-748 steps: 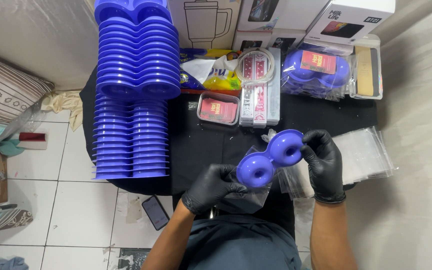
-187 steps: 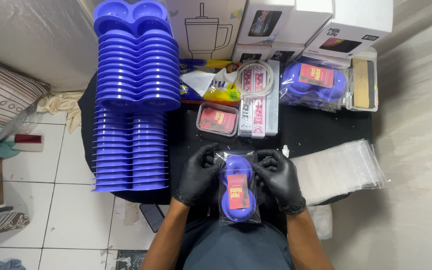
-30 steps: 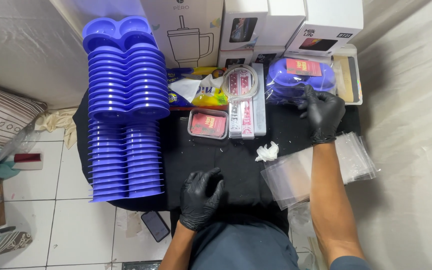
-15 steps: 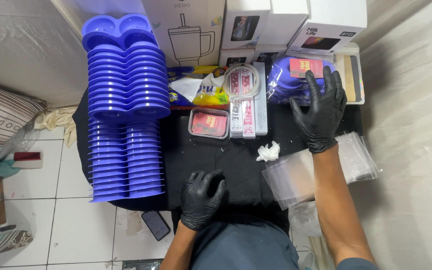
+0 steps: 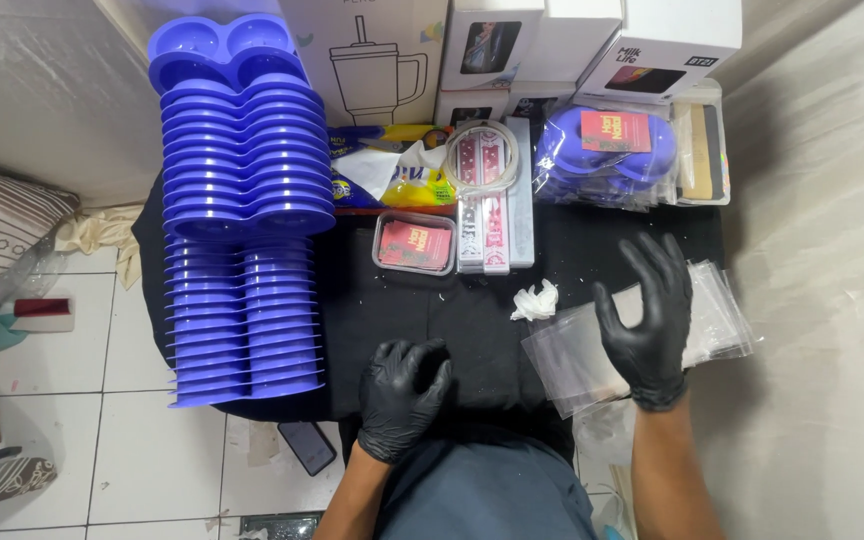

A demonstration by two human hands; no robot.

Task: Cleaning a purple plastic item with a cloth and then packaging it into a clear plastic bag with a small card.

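My right hand (image 5: 645,325), in a black glove, hangs over the stack of clear flat plastic bags (image 5: 717,320) at the right side of the black-covered counter (image 5: 472,330); the fingers are spread wide and slightly curled, and it has hold of nothing (whether the fingertips touch the top bag I cannot tell). My left hand (image 5: 404,392), gloved the same, rests near the counter's front edge with its fingers loosely curled and empty. Between the two hands, a little further back, lies a small crumpled white scrap of paper (image 5: 535,300). A tall stack of blue double-cup plastic trays (image 5: 237,200) fills the left side of the counter. At the back right sit bagged blue trays with a red card on top (image 5: 607,150), well apart from my right hand. Nearer the middle is a small clear tub of red cards (image 5: 414,243), just beside a long clear box (image 5: 495,205)
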